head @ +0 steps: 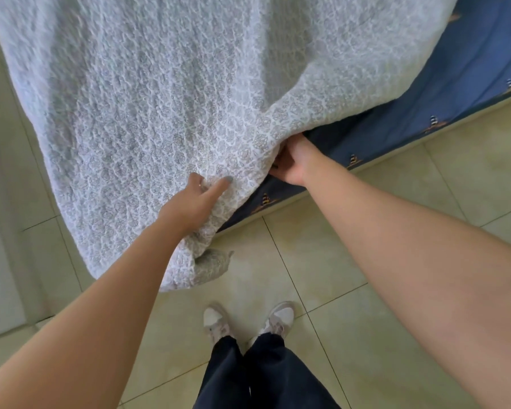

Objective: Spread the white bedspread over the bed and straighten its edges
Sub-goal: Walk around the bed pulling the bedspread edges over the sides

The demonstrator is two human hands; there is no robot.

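Bedspread [148, 93] drapes over bed [443, 93]; left hand [194, 200] clutches its hem, right hand [292, 163] grips its edge.

The bed [396, 134] is filling the top of the frame, standing on the pale tiled floor [381, 246]. A blue sheet [478, 60] with small lighthouse prints is covering it, showing at the upper right and along the side running down toward the centre. The white bedspread [160, 98] is lying on top, covering the upper left and middle, and it's wrinkling toward the centre where its edge is bunching up. Its corner [189, 270] is hanging off the bed's corner, drooping toward the tiles at lower centre. At bottom centre, two pale sneakers [219, 320] are standing side by side on the floor.
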